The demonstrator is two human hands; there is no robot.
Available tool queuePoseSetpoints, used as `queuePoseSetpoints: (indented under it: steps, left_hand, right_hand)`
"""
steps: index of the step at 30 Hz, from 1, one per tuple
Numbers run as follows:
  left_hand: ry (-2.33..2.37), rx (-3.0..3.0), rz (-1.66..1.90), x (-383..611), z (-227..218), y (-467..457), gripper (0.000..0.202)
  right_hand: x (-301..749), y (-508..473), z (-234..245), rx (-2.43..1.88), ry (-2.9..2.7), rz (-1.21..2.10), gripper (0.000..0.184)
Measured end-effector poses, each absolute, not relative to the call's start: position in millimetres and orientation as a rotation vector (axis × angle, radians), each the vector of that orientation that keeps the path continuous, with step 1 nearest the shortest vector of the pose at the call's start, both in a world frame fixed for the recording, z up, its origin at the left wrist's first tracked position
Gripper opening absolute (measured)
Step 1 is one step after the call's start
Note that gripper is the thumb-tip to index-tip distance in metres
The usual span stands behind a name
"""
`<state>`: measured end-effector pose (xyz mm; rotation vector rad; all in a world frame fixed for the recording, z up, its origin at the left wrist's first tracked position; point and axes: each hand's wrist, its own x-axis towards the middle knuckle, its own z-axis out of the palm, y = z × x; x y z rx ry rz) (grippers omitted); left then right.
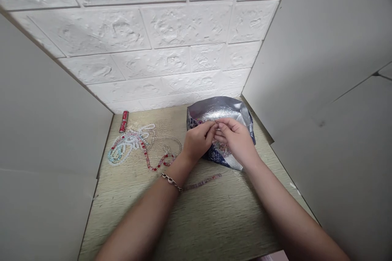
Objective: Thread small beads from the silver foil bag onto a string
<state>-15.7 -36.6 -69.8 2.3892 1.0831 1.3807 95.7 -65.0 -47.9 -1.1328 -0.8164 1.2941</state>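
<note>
Background: a white brick-textured wall stands behind the counter, with a pale grey left panel and right panel boxing in the sides.

Surface: the counter has a pale, streaky wood grain and runs from the wall toward the person.

Pouch: a crumpled silver foil pouch with a dark blue patterned outside lies right of centre, against the far part of the counter. Its opening faces the person, and a glittering tangle shows inside, too blurred to name.

Left grip: the left hand pinches narrowly at the pouch's left side, its fingertips meeting those of the other hand. Whether it holds anything is hidden.

Right grip: the right hand makes the same narrow pinch. It sits more squarely over the pouch, so it is the nearer hand. Any held item is too small to tell.

Lie: the pouch sits directly ahead of both grips and partly under them, its longer side running roughly across the counter.

Other things: bead strands lie in a loose heap left of the left hand, a red tube lies beyond them, and a straight bead strand lies just below the pouch. A chain bracelet circles the left wrist.
</note>
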Motion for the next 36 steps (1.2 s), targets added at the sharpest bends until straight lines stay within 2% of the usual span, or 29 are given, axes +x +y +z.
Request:
queuePoseSetpoints:
  steps: [10, 17, 23, 28, 36]
  left_hand:
    - [1.064, 2.231, 1.406, -14, -69, -38, 0.021]
    - [1.031, 2.137, 1.397, -11, -68, -42, 0.022]
    - [1.041, 1.992, 1.357, -8, -64, -45, 0.026]
    - [1.034, 1.829, 1.305, -6, -61, -46, 0.026]
    - [1.063, 1.614, 1.296, -9, -57, -42, 0.025]
  right_hand:
    - [101, -69, -50, -1.412, -1.275, 0.849, 0.019]
    - [102, -74, -44, -1.547, -1.539, 0.424, 0.018]
    - [103, -73, -47, -1.559, -1.625, 0.247, 0.019]
    - [104, -72, -47, -1.531, -1.646, 0.214, 0.018]
    - [101, -74, -43, -1.403, -1.567, 0.461, 0.017]
